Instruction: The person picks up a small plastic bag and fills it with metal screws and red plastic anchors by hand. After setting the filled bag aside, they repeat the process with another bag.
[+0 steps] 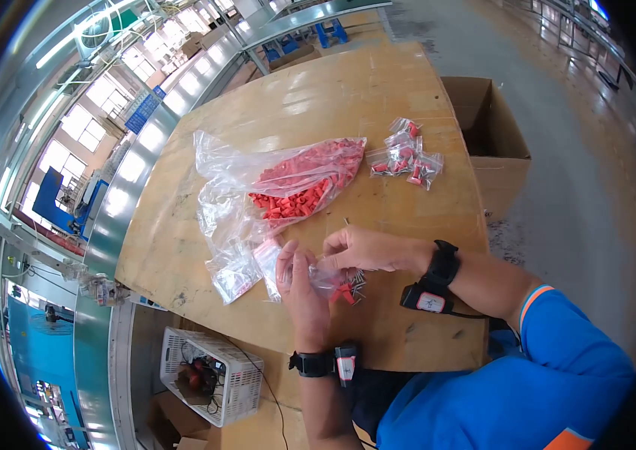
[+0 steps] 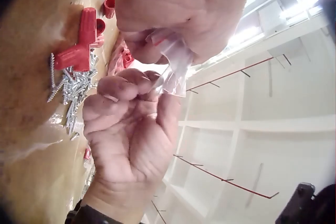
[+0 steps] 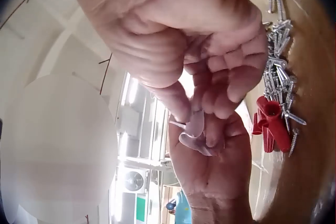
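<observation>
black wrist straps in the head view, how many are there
2. One black strap is around the wrist of the left hand, the other strap around the wrist of the right hand. No others show.

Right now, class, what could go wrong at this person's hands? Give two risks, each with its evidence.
The small clear bag might slip or crease, since the left hand and right hand hold it by the fingers.

The loose screws, piled beside the red plastic pieces, could scatter or prick if a hand brushes them.
</observation>
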The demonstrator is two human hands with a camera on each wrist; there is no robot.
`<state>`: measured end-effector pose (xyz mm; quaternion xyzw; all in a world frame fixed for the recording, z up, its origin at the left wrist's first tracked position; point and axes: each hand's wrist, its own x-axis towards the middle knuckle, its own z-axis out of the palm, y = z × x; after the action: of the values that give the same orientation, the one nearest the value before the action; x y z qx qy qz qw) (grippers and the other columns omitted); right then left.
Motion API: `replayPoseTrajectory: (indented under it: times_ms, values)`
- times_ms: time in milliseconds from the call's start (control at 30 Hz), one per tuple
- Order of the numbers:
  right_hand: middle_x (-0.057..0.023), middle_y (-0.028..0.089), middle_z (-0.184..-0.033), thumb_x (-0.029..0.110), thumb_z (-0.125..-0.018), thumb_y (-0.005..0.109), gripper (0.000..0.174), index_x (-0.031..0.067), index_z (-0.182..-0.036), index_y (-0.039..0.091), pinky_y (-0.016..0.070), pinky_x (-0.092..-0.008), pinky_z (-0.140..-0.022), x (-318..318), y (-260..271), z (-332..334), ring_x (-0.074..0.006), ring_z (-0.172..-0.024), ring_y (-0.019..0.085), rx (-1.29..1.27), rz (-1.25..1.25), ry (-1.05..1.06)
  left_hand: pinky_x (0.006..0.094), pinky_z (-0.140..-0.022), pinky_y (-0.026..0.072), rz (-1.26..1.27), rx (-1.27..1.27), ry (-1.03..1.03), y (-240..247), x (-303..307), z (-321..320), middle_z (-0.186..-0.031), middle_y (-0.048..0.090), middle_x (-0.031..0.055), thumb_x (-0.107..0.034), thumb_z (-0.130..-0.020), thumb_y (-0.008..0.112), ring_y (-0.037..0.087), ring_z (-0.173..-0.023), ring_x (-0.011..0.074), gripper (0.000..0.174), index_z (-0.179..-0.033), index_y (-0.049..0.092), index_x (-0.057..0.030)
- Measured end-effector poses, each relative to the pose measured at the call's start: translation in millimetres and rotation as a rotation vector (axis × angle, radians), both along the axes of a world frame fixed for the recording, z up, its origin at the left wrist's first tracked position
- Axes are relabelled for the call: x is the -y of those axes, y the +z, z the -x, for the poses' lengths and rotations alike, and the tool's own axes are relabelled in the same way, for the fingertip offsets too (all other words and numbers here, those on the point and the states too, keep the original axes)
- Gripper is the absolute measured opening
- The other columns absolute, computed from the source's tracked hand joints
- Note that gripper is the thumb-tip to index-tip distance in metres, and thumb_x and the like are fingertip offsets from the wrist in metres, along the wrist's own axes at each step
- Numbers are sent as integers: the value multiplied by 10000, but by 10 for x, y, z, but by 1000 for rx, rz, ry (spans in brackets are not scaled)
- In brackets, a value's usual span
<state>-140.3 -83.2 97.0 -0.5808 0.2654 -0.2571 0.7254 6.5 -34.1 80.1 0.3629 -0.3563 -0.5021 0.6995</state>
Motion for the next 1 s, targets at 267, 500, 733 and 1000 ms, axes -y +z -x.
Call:
replayPoseTrajectory:
  times_ms: [267, 500, 733, 1000]
  values:
    - [41, 540, -720, 136, -833, 597, 84, 60, -813, 565, 396, -169, -557, 62, 2, 52, -20, -637, 496, 356, -178, -135, 240, -632, 477, -117, 36, -16, 98, -46, 22, -997, 569, 82, -190, -909, 530, 555, -814, 120, 399, -1228, 436, 30]
    - [56, 518, -689, 131, -813, 602, 99, 62, -759, 557, 373, -180, -521, 104, -25, 79, -10, -617, 459, 269, 145, -245, 207, -460, 399, -176, -136, -141, -87, -19, -86, -821, 552, 23, -210, -890, 568, 498, -623, 71, 325, -1116, 522, 18]
    - [49, 530, -675, 109, -791, 593, 80, 58, -739, 560, 373, -186, -529, 94, -20, 72, -15, -615, 456, 194, 196, -263, 203, -441, 378, -229, 88, -42, 30, -44, -10, -690, 520, -10, -192, -858, 615, 461, -558, 59, 202, -932, 583, -7]
    - [46, 532, -673, 135, -800, 610, 109, 44, -757, 566, 382, -195, -538, 122, -71, 73, -18, -614, 462, 159, 228, -242, 175, -465, 340, -171, 202, -31, -6, -44, -25, -673, 536, -23, -171, -858, 616, 441, -539, 36, 148, -833, 599, -27]
